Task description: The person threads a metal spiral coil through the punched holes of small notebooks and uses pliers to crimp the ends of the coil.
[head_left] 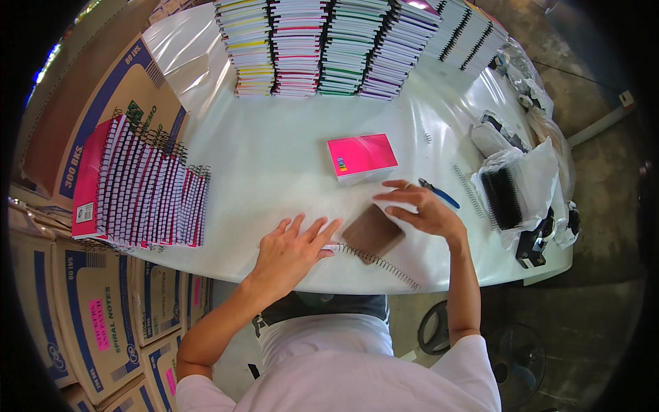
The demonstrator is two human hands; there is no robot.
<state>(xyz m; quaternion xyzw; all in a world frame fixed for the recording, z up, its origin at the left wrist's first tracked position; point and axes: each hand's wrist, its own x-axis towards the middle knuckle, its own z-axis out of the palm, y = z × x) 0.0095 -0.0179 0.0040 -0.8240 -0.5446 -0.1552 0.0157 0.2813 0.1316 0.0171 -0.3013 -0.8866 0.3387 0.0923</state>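
Observation:
My left hand point(292, 247) lies with spread fingers on a small notebook, which it almost wholly covers. A dark wire spiral coil point(388, 263) runs out from beside its thumb, to the right along the table's near edge. Partly under that coil is a flat brown block point(374, 232). My right hand point(425, 209) hovers over the block's far right corner, its fingers bent and apart with nothing seen between them. Beyond the hands sits a small stack of pink-covered pads point(362, 154). Blue-handled pliers point(439, 193) lie just past my right hand.
Tall stacks of notebooks point(298, 51) line the far side. Spiral-bound pink notebooks point(147, 185) stand at the left by an open carton point(103, 117). Loose coils point(468, 192) and plastic bags with black coils point(501, 196) lie at the right of the white table point(268, 144).

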